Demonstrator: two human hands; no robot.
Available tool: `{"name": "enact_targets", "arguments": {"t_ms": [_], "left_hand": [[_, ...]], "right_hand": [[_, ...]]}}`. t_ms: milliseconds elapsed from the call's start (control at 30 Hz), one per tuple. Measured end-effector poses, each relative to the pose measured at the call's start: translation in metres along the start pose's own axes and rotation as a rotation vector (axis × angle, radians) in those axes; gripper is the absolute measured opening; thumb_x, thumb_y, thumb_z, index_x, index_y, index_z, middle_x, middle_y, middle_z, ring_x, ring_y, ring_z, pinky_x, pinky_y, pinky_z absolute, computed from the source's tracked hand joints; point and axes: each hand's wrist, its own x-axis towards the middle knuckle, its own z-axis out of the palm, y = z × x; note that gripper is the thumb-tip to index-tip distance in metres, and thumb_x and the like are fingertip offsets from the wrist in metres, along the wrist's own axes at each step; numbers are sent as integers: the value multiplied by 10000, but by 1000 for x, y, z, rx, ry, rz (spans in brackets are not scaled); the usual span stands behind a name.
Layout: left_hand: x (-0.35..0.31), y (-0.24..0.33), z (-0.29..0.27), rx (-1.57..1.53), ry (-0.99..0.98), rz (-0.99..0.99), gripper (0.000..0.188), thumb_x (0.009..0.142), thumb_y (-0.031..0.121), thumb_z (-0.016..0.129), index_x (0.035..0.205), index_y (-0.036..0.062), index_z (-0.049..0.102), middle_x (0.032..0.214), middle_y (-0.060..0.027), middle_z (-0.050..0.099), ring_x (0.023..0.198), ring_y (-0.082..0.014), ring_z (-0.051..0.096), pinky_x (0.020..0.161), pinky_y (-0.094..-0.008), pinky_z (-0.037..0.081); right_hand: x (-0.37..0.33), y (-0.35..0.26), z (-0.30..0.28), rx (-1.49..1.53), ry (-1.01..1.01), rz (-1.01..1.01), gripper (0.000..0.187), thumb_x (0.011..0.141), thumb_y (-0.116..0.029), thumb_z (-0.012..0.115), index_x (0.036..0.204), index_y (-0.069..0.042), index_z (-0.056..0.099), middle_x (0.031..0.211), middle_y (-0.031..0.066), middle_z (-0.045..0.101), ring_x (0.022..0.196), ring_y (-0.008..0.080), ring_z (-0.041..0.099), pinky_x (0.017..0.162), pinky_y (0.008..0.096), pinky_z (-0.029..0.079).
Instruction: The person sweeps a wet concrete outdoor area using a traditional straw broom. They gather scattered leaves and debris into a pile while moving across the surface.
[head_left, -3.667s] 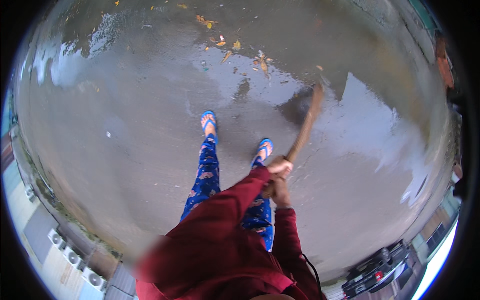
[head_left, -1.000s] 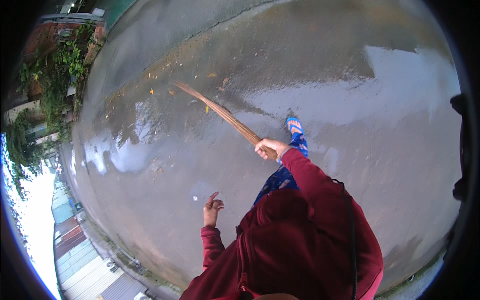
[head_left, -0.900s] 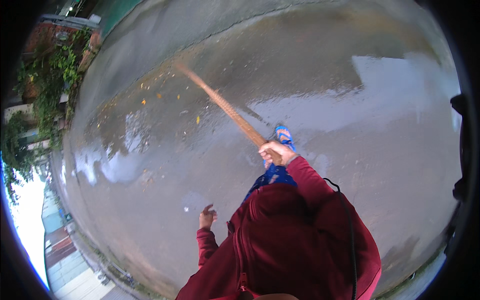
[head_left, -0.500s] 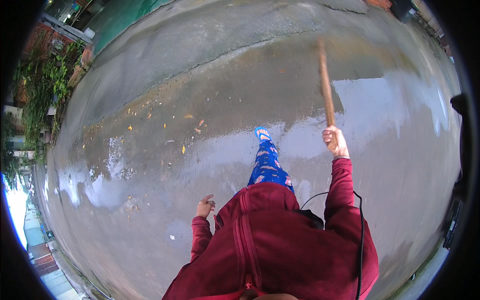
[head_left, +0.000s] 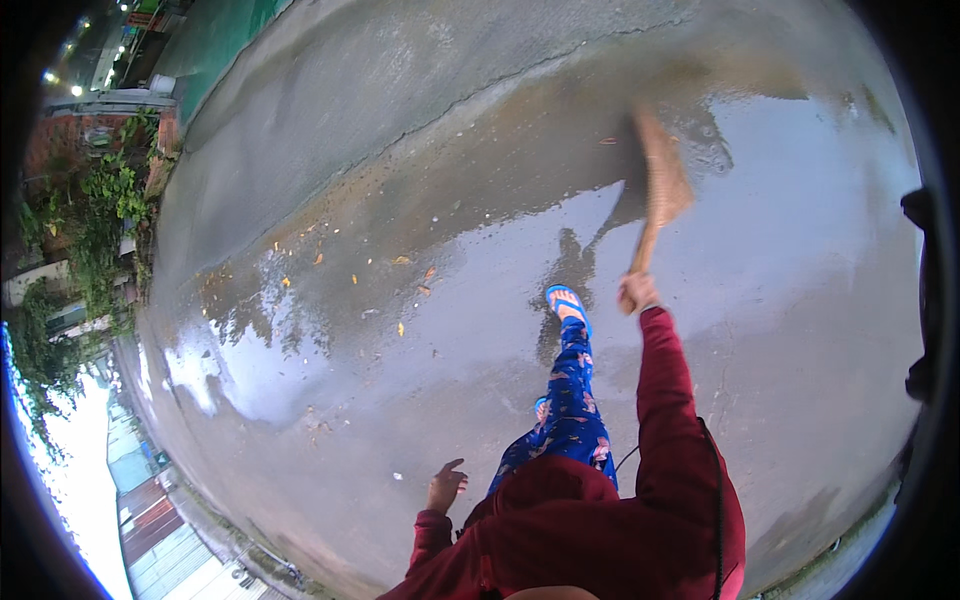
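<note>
My right hand point(head_left: 637, 292) is wrapped round the handle of a light-brown straw broom point(head_left: 664, 185), held out in front of me on the right. The broom's fan-shaped head points away from me over the wet ground and is smeared by motion; whether it touches the ground I cannot tell. My left hand point(head_left: 447, 487) hangs beside my body at the lower left, fingers stretched out and apart, holding nothing.
Wet concrete point(head_left: 500, 380) spreads around me, with a reflecting puddle point(head_left: 780, 210) ahead to the right. Several yellow leaves point(head_left: 401, 328) lie left of my sandalled foot point(head_left: 565, 298). Plants point(head_left: 112, 195) line a brick wall at the far left. A dark cord hangs by my right side.
The broom has turned, so its broad fan side now shows instead of a narrow edge. My right hand is slightly lower and further left in view. My left hand still holds nothing.
</note>
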Motion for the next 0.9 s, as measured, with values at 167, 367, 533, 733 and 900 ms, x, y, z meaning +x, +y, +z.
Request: {"name": "enact_targets", "arguments": {"t_ms": [167, 367, 533, 733, 900], "left_hand": [[-29, 42, 8, -26, 76, -57, 347, 785, 99, 462, 1129, 64, 496, 760, -86, 600, 651, -128, 579, 580, -245, 498], [-35, 41, -6, 12, 71, -38, 354, 776, 93, 458, 1127, 68, 500, 758, -80, 605, 654, -126, 582, 578, -251, 498], [7, 15, -40, -34, -6, 14, 350, 779, 70, 471, 1128, 75, 496, 741, -90, 599, 613, -135, 575, 526, -250, 490], [59, 16, -66, -158, 55, -170, 362, 773, 47, 462, 1133, 88, 476, 749, -102, 589, 561, -139, 556, 471, -244, 468], [34, 29, -54, -144, 123, 20, 362, 772, 55, 442, 1133, 61, 477, 728, -95, 590, 576, -136, 567, 477, -230, 471]], "right_hand": [[-56, 110, 138, -662, -152, 38, 633, 606, -153, 567, 1049, 162, 242, 941, 309, 503, 904, 378, 531, 731, 436, 438], [-94, 53, 214, -317, -748, 118, 167, 562, -136, 615, 497, -1, 543, 448, 70, 513, 421, 179, 534, 425, 289, 436], [-132, -14, 179, 359, -864, 384, 110, 684, -110, 588, 678, -53, 495, 556, 16, 468, 423, 103, 436, 377, 248, 353], [-194, -34, 56, 425, -435, 32, 233, 694, -99, 583, 849, -73, 412, 593, 4, 427, 430, 83, 414, 379, 228, 366], [-89, -51, -60, 296, -140, -294, 170, 712, -185, 561, 724, -24, 508, 558, 35, 491, 462, 148, 493, 419, 254, 403]]}}
